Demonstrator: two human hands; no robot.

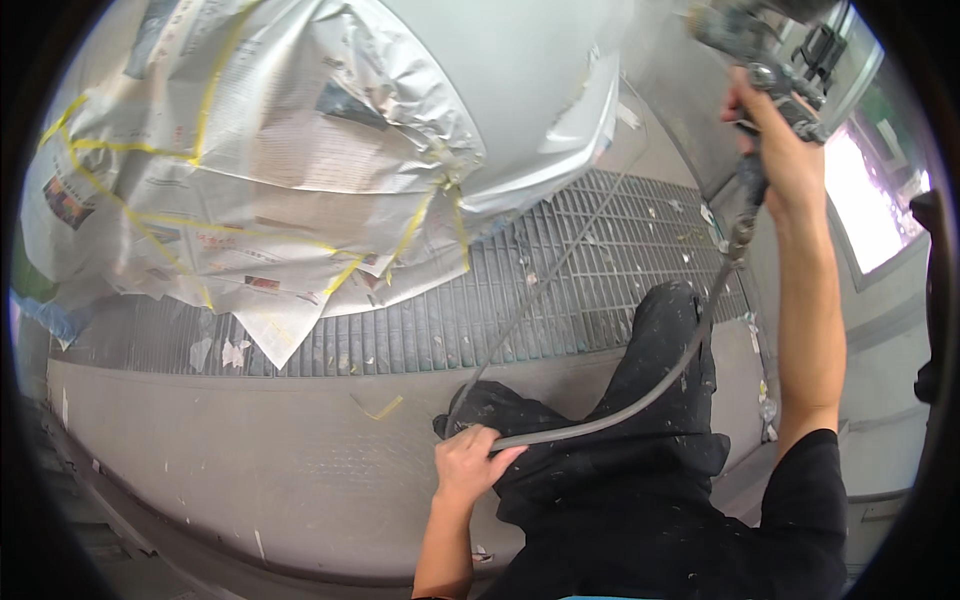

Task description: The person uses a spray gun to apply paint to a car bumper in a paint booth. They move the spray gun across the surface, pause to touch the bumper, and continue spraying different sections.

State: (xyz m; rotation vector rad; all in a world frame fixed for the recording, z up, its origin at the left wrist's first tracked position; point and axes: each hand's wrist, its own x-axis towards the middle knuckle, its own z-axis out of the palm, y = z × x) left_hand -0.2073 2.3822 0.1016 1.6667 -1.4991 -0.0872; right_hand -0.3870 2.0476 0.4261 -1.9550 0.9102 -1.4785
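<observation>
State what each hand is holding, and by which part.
The left hand grips the long grey flexible hose partway along its length; the right hand grips the dark metallic spray gun by its handle.

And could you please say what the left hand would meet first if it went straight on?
Besides the hose it grips, the left hand would probably meet the black trouser leg just ahead, though depth is unclear and it might pass above.

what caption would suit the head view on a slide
Right hand holds up a spray gun, left hand grips its hose, beside a grey panel masked with newspaper and yellow tape.
</observation>
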